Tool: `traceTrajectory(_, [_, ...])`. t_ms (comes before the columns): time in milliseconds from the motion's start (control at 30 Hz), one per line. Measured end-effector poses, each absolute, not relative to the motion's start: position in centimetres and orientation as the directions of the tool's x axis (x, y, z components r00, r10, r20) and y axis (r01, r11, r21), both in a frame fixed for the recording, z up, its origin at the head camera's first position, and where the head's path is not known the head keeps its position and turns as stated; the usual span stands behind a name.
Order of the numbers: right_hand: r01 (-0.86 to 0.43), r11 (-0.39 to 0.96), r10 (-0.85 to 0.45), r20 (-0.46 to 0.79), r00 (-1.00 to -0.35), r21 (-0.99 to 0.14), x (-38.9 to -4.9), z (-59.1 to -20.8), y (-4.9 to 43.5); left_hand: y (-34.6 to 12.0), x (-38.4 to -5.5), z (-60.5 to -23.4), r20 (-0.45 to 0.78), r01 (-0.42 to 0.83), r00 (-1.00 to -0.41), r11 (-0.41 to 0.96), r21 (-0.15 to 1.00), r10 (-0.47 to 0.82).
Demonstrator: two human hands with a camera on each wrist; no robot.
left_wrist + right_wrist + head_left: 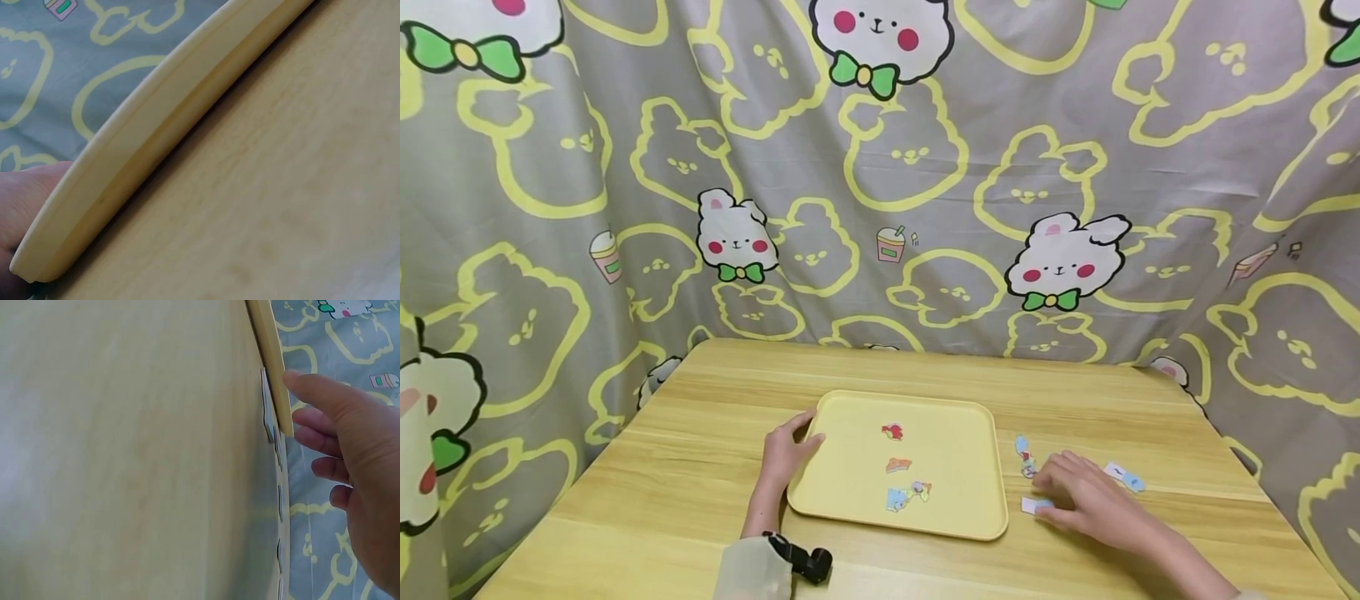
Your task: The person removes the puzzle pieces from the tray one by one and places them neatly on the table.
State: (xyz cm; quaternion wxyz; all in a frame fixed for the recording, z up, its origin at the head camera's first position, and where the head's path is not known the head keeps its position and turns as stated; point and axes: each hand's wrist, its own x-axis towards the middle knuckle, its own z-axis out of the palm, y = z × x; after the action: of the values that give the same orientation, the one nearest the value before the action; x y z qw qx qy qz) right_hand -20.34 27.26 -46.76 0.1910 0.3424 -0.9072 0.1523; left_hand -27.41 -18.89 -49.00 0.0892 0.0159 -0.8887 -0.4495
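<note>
A yellow tray point(842, 475) lies on the table. My left hand point(784, 454) grips its left rim, the thumb over the edge; the left wrist view shows the tray's side wall point(137, 128) beside that hand. To the right of the tray, my right hand point(1086, 492) hovers low with loosely bent fingers and holds nothing. Nearest its fingertips are a pink-and-blue flat piece point(1030, 505) and a colourful piece point(1028, 468). On the tray sit a red piece point(892, 432), an orange piece point(898, 465) and light-blue and yellow pieces point(897, 499) touching each other.
Another light-blue piece point(1022, 445) lies beyond the right hand, and a white-and-blue one point(1125, 477) to its right. The wooden table point(647, 492) carries everything. A patterned curtain point(820, 242) hangs behind and at both sides.
</note>
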Motion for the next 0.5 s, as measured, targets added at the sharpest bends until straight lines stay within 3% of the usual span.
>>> traceTrajectory(267, [-0.668,0.712,-0.547,0.425,-0.721,-0.216,-20.8,-46.2,25.3,-18.8,-27.3,-49.0,0.143,0.049,-0.983,0.588,0.807,-0.115])
traceTrajectory(500, [-0.766,0.614,-0.627,0.473,-0.619,-0.189,-22.2,-46.3,23.2,-18.9,-27.5,-49.1,0.147,0.053,-0.983,0.591,0.805,-0.112])
